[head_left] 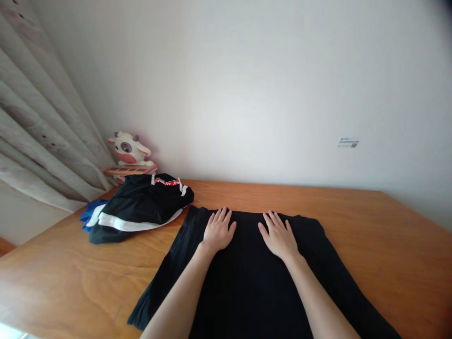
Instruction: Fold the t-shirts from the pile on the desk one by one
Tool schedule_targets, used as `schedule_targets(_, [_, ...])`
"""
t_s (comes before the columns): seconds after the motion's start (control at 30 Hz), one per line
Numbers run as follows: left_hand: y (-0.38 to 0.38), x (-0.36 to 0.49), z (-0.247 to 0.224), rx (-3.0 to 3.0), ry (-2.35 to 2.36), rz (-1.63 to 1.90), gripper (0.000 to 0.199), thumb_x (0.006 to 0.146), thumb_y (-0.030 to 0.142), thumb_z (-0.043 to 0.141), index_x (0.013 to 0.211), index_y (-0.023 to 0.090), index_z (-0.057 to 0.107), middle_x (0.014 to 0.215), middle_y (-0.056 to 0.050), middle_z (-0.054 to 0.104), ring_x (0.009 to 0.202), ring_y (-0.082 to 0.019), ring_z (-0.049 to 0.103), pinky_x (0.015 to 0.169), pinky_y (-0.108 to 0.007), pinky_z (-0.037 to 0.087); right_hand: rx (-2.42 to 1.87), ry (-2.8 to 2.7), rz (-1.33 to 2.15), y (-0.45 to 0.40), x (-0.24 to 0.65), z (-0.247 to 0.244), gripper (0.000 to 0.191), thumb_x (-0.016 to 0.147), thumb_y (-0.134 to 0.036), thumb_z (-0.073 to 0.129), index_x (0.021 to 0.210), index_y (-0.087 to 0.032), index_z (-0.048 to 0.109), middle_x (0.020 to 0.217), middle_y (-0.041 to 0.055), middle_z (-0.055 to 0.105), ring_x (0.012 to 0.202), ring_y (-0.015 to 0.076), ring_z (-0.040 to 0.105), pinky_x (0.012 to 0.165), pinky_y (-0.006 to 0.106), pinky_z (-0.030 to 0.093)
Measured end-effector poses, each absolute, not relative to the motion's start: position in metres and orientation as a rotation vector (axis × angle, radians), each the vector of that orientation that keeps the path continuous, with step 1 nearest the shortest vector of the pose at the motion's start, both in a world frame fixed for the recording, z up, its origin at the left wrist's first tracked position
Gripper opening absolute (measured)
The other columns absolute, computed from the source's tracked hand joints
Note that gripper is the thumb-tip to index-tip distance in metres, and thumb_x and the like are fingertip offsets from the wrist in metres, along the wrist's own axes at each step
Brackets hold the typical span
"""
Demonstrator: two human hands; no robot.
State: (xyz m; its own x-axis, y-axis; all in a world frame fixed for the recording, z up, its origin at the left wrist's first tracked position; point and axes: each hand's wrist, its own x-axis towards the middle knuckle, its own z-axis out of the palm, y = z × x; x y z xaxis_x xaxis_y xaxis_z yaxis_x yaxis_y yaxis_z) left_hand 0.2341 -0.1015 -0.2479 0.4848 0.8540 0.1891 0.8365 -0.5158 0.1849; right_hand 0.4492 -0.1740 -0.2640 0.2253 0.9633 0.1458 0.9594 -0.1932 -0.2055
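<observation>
A black garment [247,282] lies spread out on the wooden table, its far edge roughly straight and its near part running out of the bottom of the view. I cannot tell exactly what kind of garment it is. My left hand [219,230] rests flat on it near the far edge, left of the middle, fingers spread. To the right, my right hand [278,235] lies palm down on the same cloth, its fingers also apart. Neither hand grips anything. My forearms cover parts of the fabric.
A heap of clothes [141,202], black, white and blue, sits at the back left of the wooden table [395,254]. Behind it stands a cow figure toy [129,150]. A curtain [38,108] hangs at left. The white wall [247,94] bears a small label [348,142].
</observation>
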Motion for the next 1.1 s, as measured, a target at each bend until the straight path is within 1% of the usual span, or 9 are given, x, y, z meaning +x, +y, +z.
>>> schedule_targets(0.1, [-0.086,0.213,-0.245,2.636,1.566,0.424,0.052,0.104,0.041,0.041,0.148,0.014,0.051,0.159,-0.016,0.045,0.15,-0.029,0.038,0.124,-0.047,0.03,-2.269,-1.78,-0.016,-0.173,0.465,-0.264,0.059,0.105,-0.047,0.03,0.153,-0.017,0.045,0.164,0.0118,0.038,0.152,0.0273,0.031,0.122,0.051,0.023])
schedule_targets(0.23, [-0.075,0.201,-0.241,2.627,1.57,0.472,0.04,0.104,0.031,0.043,0.134,0.015,0.063,0.146,-0.013,0.06,0.138,-0.024,0.053,0.119,-0.038,0.037,-2.25,-1.644,-0.175,-0.175,0.484,-0.267,0.049,0.103,-0.035,0.034,0.143,-0.016,0.056,0.151,0.0123,0.055,0.14,0.0236,0.049,0.115,0.04,0.035])
schedule_targets(0.4, [-0.068,0.203,-0.233,2.599,1.678,0.454,0.032,0.102,0.028,0.049,0.126,0.019,0.068,0.127,-0.014,0.068,0.12,-0.029,0.061,0.1,-0.042,0.049,-2.392,-1.421,-0.245,-0.181,0.511,-0.268,0.044,0.1,-0.033,0.039,0.134,-0.019,0.062,0.134,0.0163,0.065,0.122,0.0341,0.058,0.102,0.055,0.039])
schedule_targets(0.5, [-0.063,0.206,-0.225,2.64,1.638,0.394,0.027,0.099,0.024,0.054,0.117,0.02,0.073,0.117,-0.014,0.069,0.113,-0.029,0.062,0.097,-0.041,0.05,-2.425,-1.421,-0.269,-0.179,0.521,-0.262,0.039,0.1,-0.037,0.043,0.125,-0.022,0.069,0.122,0.0158,0.068,0.111,0.0342,0.059,0.093,0.054,0.042])
schedule_targets(0.67, [-0.056,0.203,-0.205,2.717,1.525,0.312,0.024,0.1,0.021,0.053,0.102,0.02,0.078,0.103,-0.011,0.07,0.104,-0.025,0.067,0.093,-0.034,0.051,-2.395,-1.551,-0.298,-0.18,0.529,-0.245,0.027,0.098,-0.036,0.053,0.103,-0.025,0.077,0.11,0.0123,0.068,0.106,0.0315,0.057,0.091,0.05,0.039])
schedule_targets(0.77, [-0.053,0.202,-0.196,2.715,1.559,0.321,0.027,0.103,0.026,0.049,0.103,0.02,0.076,0.103,-0.011,0.068,0.102,-0.026,0.068,0.086,-0.034,0.052,-2.368,-1.605,-0.37,-0.184,0.531,-0.232,0.025,0.099,-0.036,0.054,0.1,-0.025,0.076,0.107,0.011,0.068,0.103,0.0299,0.058,0.088,0.046,0.038])
schedule_targets(0.9, [-0.048,0.208,-0.198,2.662,1.662,0.367,0.032,0.105,0.028,0.042,0.109,0.019,0.072,0.111,-0.012,0.067,0.096,-0.026,0.07,0.083,-0.036,0.053,-2.36,-1.582,-0.409,-0.181,0.53,-0.222,0.029,0.102,-0.036,0.049,0.106,-0.023,0.075,0.109,0.0117,0.068,0.105,0.0297,0.059,0.086,0.042,0.039])
schedule_targets(1.0, [-0.049,0.218,-0.21,2.632,1.707,0.392,0.03,0.102,0.022,0.045,0.124,0.017,0.065,0.124,-0.015,0.064,0.111,-0.027,0.066,0.094,-0.036,0.05,-2.379,-1.562,-0.365,-0.174,0.524,-0.224,0.032,0.101,-0.031,0.047,0.121,-0.018,0.07,0.114,0.0162,0.067,0.107,0.0317,0.061,0.085,0.042,0.042])
schedule_targets(1.1, [-0.059,0.227,-0.223,2.618,1.727,0.395,0.037,0.101,0.02,0.047,0.135,0.012,0.057,0.14,-0.02,0.058,0.129,-0.031,0.057,0.104,-0.041,0.046,-2.347,-1.605,-0.327,-0.17,0.505,-0.231,0.037,0.101,-0.029,0.047,0.129,-0.014,0.065,0.126,0.0201,0.065,0.113,0.0325,0.062,0.089,0.043,0.046])
